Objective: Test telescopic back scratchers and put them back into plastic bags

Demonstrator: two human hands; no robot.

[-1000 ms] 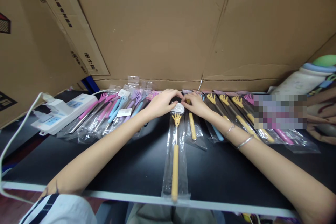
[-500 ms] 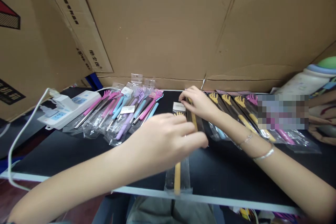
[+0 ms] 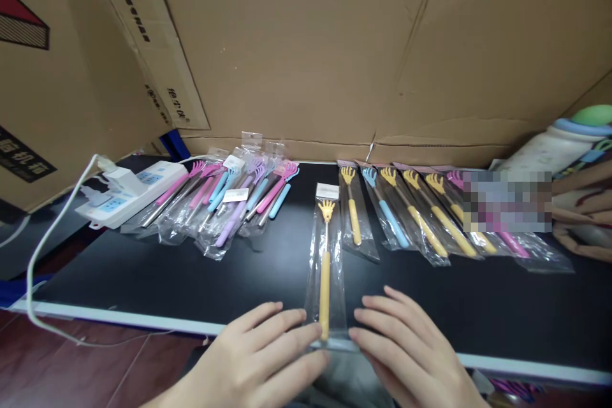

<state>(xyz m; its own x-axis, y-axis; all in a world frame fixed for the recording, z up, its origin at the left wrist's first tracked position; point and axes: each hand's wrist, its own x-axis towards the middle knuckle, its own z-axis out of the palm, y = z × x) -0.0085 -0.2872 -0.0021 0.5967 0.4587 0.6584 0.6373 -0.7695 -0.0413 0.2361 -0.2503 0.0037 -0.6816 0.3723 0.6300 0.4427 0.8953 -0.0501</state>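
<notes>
Directly in front of me a yellow back scratcher [image 3: 325,287] lies in a clear plastic bag [image 3: 313,268], its claw end pointing away and a white label [image 3: 327,191] at the bag's top. My left hand [image 3: 262,354] is at the bag's near left corner, fingers outstretched, the tips at or just over the bag. On the other side my right hand [image 3: 406,344] is open too, fingertips close to the bag's right edge. Whether either hand presses on the plastic I cannot tell. A second bagged yellow back scratcher [image 3: 354,220] rests just behind to the right.
Several bagged back scratchers, one blue [image 3: 393,223], fan out to the right. A pile of pink, blue and purple ones [image 3: 234,223] lies left beside a white power strip [image 3: 129,194]. Cardboard [image 3: 306,51] walls the back. Another person's hand [image 3: 581,204] and a bottle [image 3: 540,153] are far right.
My right hand has let go of the second yellow back scratcher, left in the right-hand row. Both hands have drawn back to the near end of the middle bag, fingers spread.
</notes>
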